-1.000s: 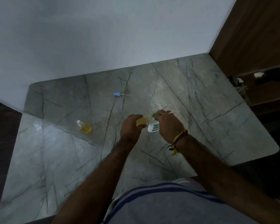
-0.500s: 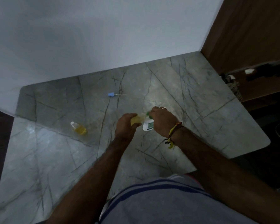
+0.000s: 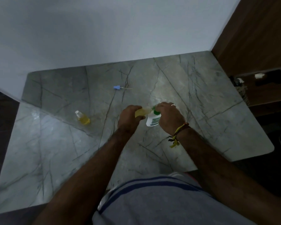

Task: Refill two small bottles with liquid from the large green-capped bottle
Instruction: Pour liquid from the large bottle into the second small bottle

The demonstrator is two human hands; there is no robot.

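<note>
Marble table (image 3: 201, 98), centre: left hand (image 3: 128, 118) curled round a small yellow-filled bottle (image 3: 140, 112), tilted, neck towards the large green-capped bottle (image 3: 152, 120). Right hand (image 3: 169, 118) grips that white bottle at its top, just right of the small one. Second small bottle (image 3: 83, 118) of yellow liquid, well left of the hands. Blue-capped dropper (image 3: 118, 87), beyond them, apart.

The left hand (image 3: 130, 117) covers most of the small yellow bottle (image 3: 140, 112) it grips; only a yellow patch shows, and its mouth is too blurred to read. The right hand (image 3: 168, 118) hides the top of the large white bottle (image 3: 152, 120), leaving a sliver of green cap (image 3: 156, 112). The label print is illegible. The surface (image 3: 201, 103) runs behind both forearms.
</note>
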